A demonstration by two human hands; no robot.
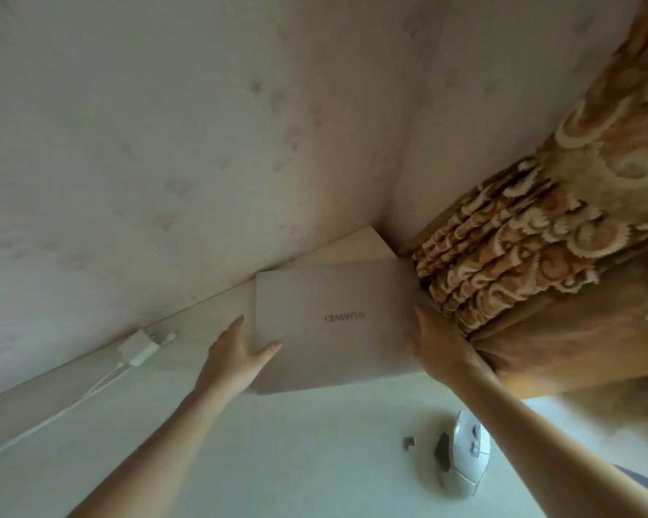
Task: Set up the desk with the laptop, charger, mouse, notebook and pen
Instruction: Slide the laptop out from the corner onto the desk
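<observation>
A closed pale laptop [337,323] with a logo on its lid sits at the back of the white desk [262,450], near the wall corner. My left hand [236,357] grips its left edge, thumb on the lid. My right hand [434,345] grips its right edge beside the curtain. A white charger [139,347] with its cable [53,416] lies on the desk to the left by the wall. A white mouse [462,456] lies near the front right, with a small USB receiver [409,441] just left of it. No notebook or pen is visible.
A patterned orange curtain [532,248] hangs bunched right of the laptop, touching the desk's right side. Pale walls [203,143] meet in a corner behind the laptop. A second pale flat surface [356,244] shows behind the laptop in the corner.
</observation>
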